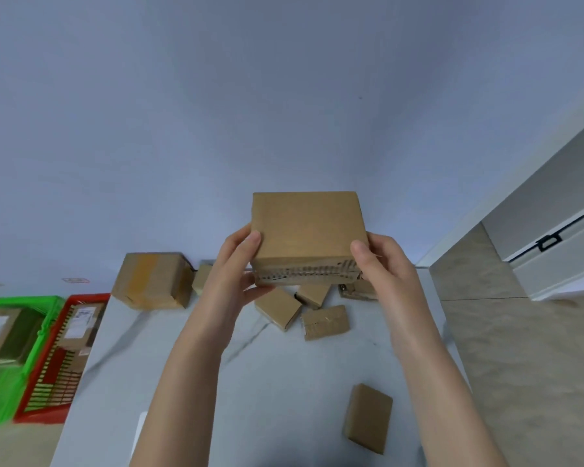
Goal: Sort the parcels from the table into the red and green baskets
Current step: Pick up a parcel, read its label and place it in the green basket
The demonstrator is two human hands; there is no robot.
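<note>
A plain brown cardboard parcel [307, 227] is lifted above the table [189, 358], held between both hands. My left hand [231, 267] grips its left side, thumb on top. My right hand [385, 267] grips its right side the same way. Beneath it on the table lie several small brown parcels [324, 321], and a large box with yellow tape [150, 281] stands at the back left. Another small parcel [368, 417] lies near the front right. The green basket [31, 338] and the red basket [53, 392] stand on the floor at the left, each with parcels inside.
A pale wall rises behind the table. At the right is tiled floor and a white cabinet with a black handle [548, 244]. The table's left edge runs next to the red basket.
</note>
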